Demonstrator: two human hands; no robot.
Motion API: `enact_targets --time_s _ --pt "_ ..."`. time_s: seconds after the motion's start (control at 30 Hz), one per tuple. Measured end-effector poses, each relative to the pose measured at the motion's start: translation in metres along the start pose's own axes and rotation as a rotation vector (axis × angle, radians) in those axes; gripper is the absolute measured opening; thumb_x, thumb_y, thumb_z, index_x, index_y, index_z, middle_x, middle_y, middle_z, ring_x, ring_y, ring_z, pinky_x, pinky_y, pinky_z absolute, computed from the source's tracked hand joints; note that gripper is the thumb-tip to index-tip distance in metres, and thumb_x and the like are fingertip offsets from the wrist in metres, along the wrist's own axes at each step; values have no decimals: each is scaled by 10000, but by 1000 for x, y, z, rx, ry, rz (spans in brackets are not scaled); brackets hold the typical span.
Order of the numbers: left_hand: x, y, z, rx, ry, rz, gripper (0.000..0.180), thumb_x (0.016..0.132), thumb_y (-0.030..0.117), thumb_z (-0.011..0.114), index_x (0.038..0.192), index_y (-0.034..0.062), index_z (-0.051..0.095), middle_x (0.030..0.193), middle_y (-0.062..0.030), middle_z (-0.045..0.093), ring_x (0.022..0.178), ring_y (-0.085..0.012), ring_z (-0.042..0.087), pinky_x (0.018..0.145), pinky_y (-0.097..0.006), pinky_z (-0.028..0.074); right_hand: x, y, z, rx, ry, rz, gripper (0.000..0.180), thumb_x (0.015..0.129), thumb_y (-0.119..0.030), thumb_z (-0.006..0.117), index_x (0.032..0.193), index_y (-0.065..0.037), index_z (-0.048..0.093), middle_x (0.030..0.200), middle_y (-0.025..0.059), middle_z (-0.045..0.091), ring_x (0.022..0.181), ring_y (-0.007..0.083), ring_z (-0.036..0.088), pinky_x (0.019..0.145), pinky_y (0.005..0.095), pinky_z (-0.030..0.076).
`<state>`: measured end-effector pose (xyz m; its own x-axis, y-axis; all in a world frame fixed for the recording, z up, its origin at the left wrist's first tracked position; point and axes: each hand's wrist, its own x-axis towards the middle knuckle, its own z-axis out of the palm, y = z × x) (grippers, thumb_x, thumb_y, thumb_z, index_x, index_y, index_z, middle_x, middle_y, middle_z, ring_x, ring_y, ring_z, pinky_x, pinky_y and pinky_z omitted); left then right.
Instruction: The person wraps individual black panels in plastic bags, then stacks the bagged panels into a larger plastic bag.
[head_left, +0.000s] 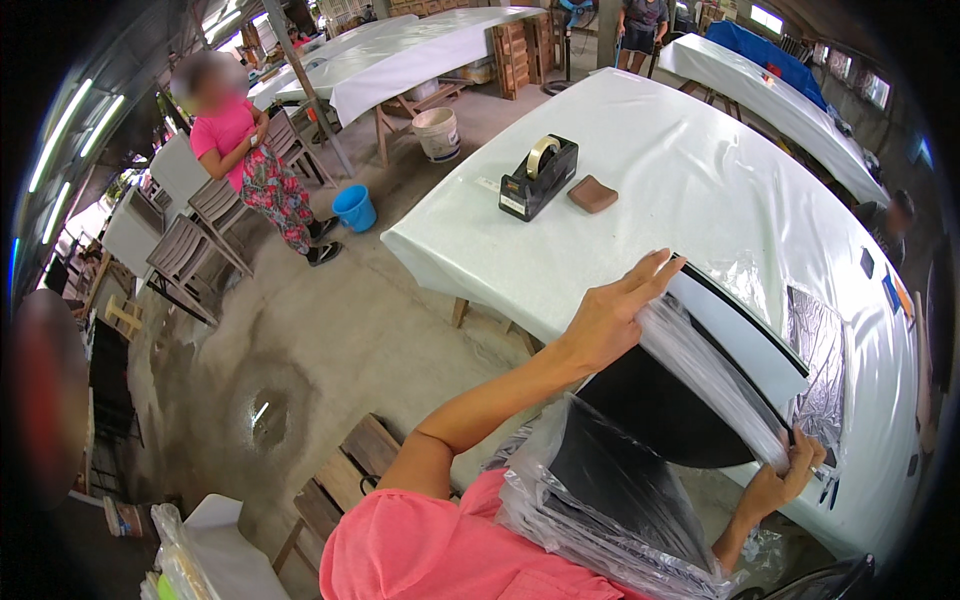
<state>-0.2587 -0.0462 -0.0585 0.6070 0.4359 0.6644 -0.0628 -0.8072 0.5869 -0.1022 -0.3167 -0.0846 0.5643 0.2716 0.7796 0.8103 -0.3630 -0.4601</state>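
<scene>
My left hand grips the far left corner of a flat, dark-edged panel with a pale, shiny face. The fingers of my right hand are closed on its near right corner. Clear plastic film lies bunched along the panel between my hands. Below the film shows a black sheet-like surface; I cannot tell whether it belongs to the panel. Black flat pieces in clear plastic bags rest on my lap. The panel is tilted at the edge of the white-covered table.
On the table stand a black tape dispenser and a brown block. Silvery crinkled film lies to the right. A person in pink stands at the left near a blue bucket and chairs. Wooden seating is beside me.
</scene>
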Motion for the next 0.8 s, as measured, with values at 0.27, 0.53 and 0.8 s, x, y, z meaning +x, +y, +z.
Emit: enact_targets --time_s 0.27,0.53,0.8 --pt "-9 8 -15 -174 -147 -91 766 622 -187 403 1321 122 454 1282 -157 507 1101 -270 570 818 -250 470 5 -3 -29 279 -146 228 104 700 43 584 774 46 510 891 75 441 873 170 424 803 251 332" --pt "-5 -11 -30 -423 -660 -314 723 637 -111 417 1325 107 456 1210 -114 587 1070 -128 548 871 -206 384 5 44 -45 786 -447 670 139 673 -26 638 752 29 539 792 57 536 771 147 494 818 278 397" --pt "-15 -52 -22 -980 -1273 -672 570 693 -46 444 1260 -105 443 1221 -123 556 1104 -145 496 963 -251 363 -8 74 -49 863 -683 897 348 626 -36 699 928 43 544 865 113 604 751 150 565 705 260 452"
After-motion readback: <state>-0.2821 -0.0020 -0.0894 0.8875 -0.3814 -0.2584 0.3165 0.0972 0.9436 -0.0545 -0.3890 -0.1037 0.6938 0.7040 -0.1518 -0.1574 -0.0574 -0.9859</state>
